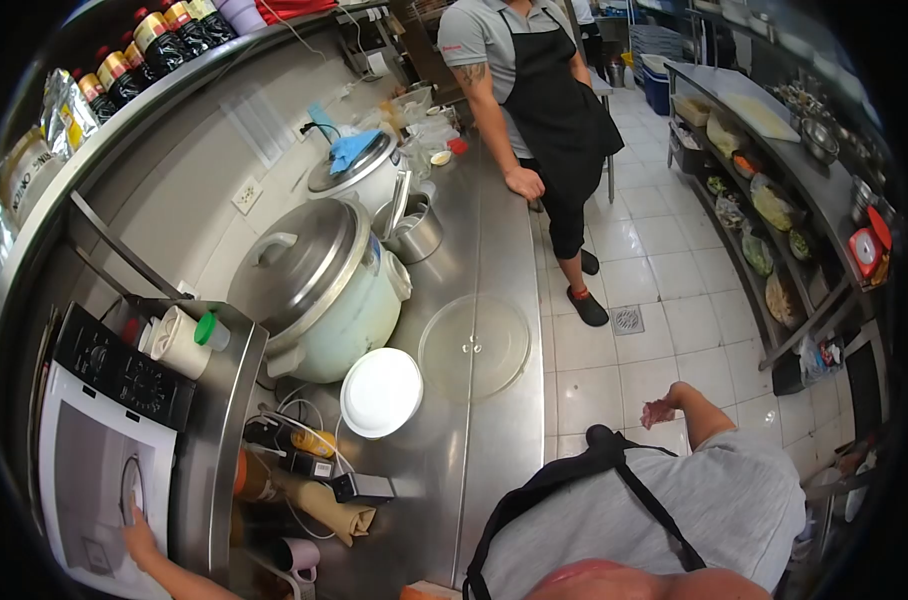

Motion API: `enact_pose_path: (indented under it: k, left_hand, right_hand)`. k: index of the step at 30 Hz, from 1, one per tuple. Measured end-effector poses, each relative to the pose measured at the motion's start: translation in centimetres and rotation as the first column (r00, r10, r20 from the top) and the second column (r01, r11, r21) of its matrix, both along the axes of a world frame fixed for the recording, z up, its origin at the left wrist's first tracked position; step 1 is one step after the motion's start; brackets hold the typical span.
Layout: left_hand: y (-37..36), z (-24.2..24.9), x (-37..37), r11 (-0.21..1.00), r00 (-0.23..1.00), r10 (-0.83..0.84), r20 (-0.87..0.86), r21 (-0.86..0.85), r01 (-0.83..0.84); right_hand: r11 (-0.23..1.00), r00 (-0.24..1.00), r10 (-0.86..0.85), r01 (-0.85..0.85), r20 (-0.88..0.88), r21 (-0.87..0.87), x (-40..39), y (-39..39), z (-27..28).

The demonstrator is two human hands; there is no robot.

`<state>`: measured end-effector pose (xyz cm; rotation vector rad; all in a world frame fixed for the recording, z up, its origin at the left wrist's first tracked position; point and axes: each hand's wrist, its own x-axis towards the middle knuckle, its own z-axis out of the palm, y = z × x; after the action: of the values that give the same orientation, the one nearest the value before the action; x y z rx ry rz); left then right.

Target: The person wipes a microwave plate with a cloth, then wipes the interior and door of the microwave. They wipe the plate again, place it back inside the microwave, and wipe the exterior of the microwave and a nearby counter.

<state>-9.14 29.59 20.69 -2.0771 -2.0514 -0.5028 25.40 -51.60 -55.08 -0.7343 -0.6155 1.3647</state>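
Note:
At lower left, my left hand (pixel 140 540) reaches into the microwave (pixel 84 440) and grips the lower end of a thin roller ring (pixel 127 480). The white cavity stands exposed beside the black control panel. My right hand (pixel 660 408) is out to the right, above the tiled floor. A crumpled pinkish, cloth-like thing seems to be in it, but hand and thing are hard to tell apart. A clear glass turntable plate (pixel 444 350) lies flat on the steel counter (pixel 504 440). Beside it is a round white lid or tub (pixel 381 393).
A large lidded cooker (pixel 334 320) and a steel pot with utensils (pixel 414 235) stand along the wall. A person in a black apron (pixel 554 90) stands at the counter's far end. Shelves of vegetables (pixel 754 215) line the right. Bottles (pixel 159 40) fill the upper shelf.

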Motion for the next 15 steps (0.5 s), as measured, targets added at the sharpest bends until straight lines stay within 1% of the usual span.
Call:
enact_pose_path:
  k: [1,2,3,4,5,6,7,8,9,11,12,15]
  left_hand:
    - [0.4,-0.1,-0.1,1.0,1.0,-0.009,0.008,-0.015,0.01]
    - [1.3,-0.2,-0.3,0.999,1.0,-0.018,0.014,-0.031,0.019]
    - [2.0,-0.3,-0.6,0.999,0.999,-0.024,0.021,-0.047,0.025]
    - [2.5,-0.4,-0.9,0.999,1.0,-0.026,0.016,-0.046,0.026]
    - [2.9,-0.5,-1.2,0.999,1.0,-0.027,0.006,-0.044,0.027]
    - [3.1,-0.6,-1.4,0.999,1.0,-0.03,-0.006,-0.042,0.03]
    - [2.6,-0.6,-1.1,0.999,1.0,-0.024,-0.001,-0.044,0.024]
    - [1.7,-0.4,-0.7,0.999,1.0,-0.021,0.003,-0.044,0.021]
    - [1.2,-0.2,-0.6,0.999,1.0,-0.015,-0.001,-0.045,0.015]
    - [1.6,-0.2,-0.8,0.999,0.999,-0.03,0.015,-0.018,0.03]
    - [2.0,-0.4,-1.0,0.999,0.999,-0.036,0.021,-0.007,0.036]
    - [3.8,-0.8,-1.8,0.998,0.998,-0.061,0.026,0.02,0.061]
  right_hand:
    - [0.993,0.951,-0.111,0.12,-0.287,0.013,-0.6,0.0,-0.1]
    - [0.988,0.995,-0.014,-0.001,-0.097,-0.155,-0.6,-0.3,-0.1]
    - [0.937,0.99,0.121,-0.088,0.077,-0.338,-0.1,-0.4,-0.3]
    - [0.843,0.948,0.262,-0.134,0.181,-0.521,0.2,-0.2,2.4]
    - [0.759,0.908,0.355,-0.14,0.224,-0.636,0.6,0.1,5.8]
    - [0.698,0.866,0.429,-0.138,0.256,-0.702,1.1,0.4,9.4]
    - [0.657,0.83,0.479,-0.122,0.287,-0.744,1.5,0.4,11.6]
    - [0.642,0.798,0.51,-0.104,0.322,-0.759,1.4,0.5,13.4]
    - [0.715,0.757,0.494,-0.073,0.428,-0.696,1.4,0.5,12.6]
    - [0.839,0.649,0.425,-0.021,0.631,-0.544,2.1,-0.8,8.4]
    - [0.676,0.959,0.206,0.006,0.196,-0.737,2.0,-1.0,10.4]
    - [0.696,0.99,0.056,0.052,0.126,-0.716,2.5,-2.0,7.2]
